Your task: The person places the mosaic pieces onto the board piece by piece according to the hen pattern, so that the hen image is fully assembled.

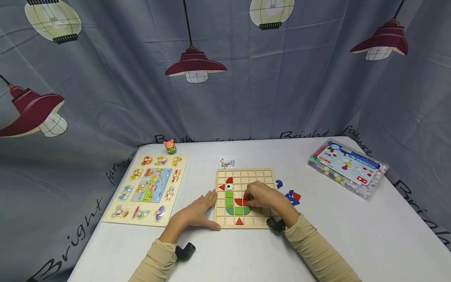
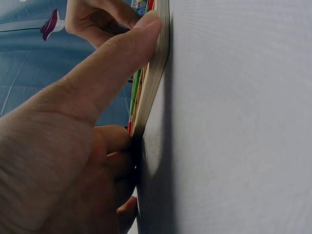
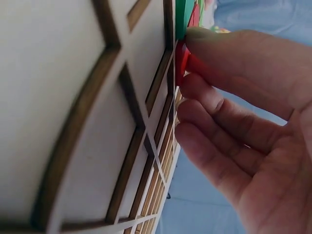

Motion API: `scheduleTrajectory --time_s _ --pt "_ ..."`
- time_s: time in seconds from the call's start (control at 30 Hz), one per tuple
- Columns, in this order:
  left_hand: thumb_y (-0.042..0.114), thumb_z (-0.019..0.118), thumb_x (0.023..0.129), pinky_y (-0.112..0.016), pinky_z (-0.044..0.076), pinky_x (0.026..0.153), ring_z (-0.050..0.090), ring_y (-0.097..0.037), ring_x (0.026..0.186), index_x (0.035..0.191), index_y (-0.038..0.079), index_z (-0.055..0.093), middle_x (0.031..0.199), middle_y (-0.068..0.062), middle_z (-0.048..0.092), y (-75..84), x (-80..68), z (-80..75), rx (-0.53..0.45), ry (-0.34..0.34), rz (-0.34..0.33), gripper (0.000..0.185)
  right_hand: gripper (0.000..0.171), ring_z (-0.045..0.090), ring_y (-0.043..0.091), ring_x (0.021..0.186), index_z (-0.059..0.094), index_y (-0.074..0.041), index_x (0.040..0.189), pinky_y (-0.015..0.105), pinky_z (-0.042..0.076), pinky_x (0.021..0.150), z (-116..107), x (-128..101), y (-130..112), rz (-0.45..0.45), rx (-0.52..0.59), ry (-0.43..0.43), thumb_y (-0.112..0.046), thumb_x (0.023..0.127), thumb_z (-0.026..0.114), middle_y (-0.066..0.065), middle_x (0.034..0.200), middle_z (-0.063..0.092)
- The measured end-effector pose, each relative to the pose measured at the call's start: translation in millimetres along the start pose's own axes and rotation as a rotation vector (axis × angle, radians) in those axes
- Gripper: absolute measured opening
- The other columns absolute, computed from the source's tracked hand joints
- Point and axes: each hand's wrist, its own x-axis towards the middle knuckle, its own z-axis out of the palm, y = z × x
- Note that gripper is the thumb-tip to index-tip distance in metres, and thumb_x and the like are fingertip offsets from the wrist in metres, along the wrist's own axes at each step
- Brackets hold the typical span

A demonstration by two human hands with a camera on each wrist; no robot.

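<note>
grid board (image 1: 260, 174) centre; picture puzzle (image 1: 141, 213) left; loose pieces (image 1: 291, 197) just right; box (image 1: 347, 167) far right

Matt wooden grid board (image 1: 260, 173)

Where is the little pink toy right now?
In the head view, the little pink toy stands at the far left of the table, near the curtain and just behind the top edge of the picture puzzle.

A white table (image 1: 352, 235) carries a wooden grid board (image 1: 260, 174) at centre, a vehicle peg puzzle (image 1: 149, 190) to its left, a small card (image 1: 226, 161) behind it, loose coloured pieces (image 1: 292, 197) just right, a clear plastic box (image 1: 347, 167) far right, and a small toy figure (image 1: 170, 146).
</note>
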Motion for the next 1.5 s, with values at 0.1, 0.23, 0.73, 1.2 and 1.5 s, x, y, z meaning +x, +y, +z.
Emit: scheduleTrajectory --time_s 0.1,0.23,0.73,1.2,1.5 --pt "0.058 0.079 0.071 -0.044 0.012 0.126 0.009 -0.025 0.153 0.155 0.003 0.016 0.164 -0.012 0.013 0.1 0.4 0.0 -0.005 0.001 0.001 0.119 0.01 0.053 0.008 0.073 0.078 -0.011 0.09 0.026 0.051 0.069 1 0 0 -0.001 -0.006 0.004 -0.014 0.081 0.078 -0.004 0.084 0.069" --pt "0.058 0.079 0.071 -0.044 0.012 0.127 0.009 -0.025 0.153 0.155 0.003 0.016 0.164 -0.011 0.012 0.9 -0.1 -0.7 -0.009 -0.003 -0.003 0.119 0.01 0.054 0.008 0.074 0.078 -0.011 0.091 0.026 0.053 0.07 0 0 -1 0.008 0.0 -0.002 -0.014 0.081 0.078 -0.004 0.085 0.069" --pt "0.056 0.079 0.071 -0.044 0.011 0.127 0.009 -0.025 0.153 0.155 0.003 0.016 0.164 -0.012 0.012 3.0 -0.8 -3.2 -0.006 -0.004 0.002 0.118 0.01 0.053 0.01 0.073 0.077 -0.009 0.087 0.027 0.052 0.068 -10 -6 4 0.007 0.033 0.04 -0.016 0.079 0.078 -0.002 0.083 0.069" --pt "0.057 0.079 0.071 -0.045 0.011 0.127 0.009 -0.026 0.153 0.155 0.002 0.016 0.164 -0.012 0.012 1.9 -1.0 -0.6 -0.004 -0.007 0.001 0.118 0.018 0.058 0.008 0.08 0.075 -0.008 0.094 0.027 0.053 0.072 -14 -21 28 0.03 0.041 0.106 -0.017 0.079 0.079 -0.002 0.089 0.071" --pt "0.056 0.079 0.071 -0.045 0.012 0.126 0.01 -0.026 0.153 0.155 0.001 0.017 0.164 -0.013 0.014 1.9 -0.9 0.6 -0.008 0.002 0.006 0.118 0.017 0.058 0.008 0.075 0.074 -0.008 0.092 0.027 0.053 0.068 -19 -35 48 0.118 0.074 0.127 -0.017 0.079 0.08 -0.001 0.086 0.07"
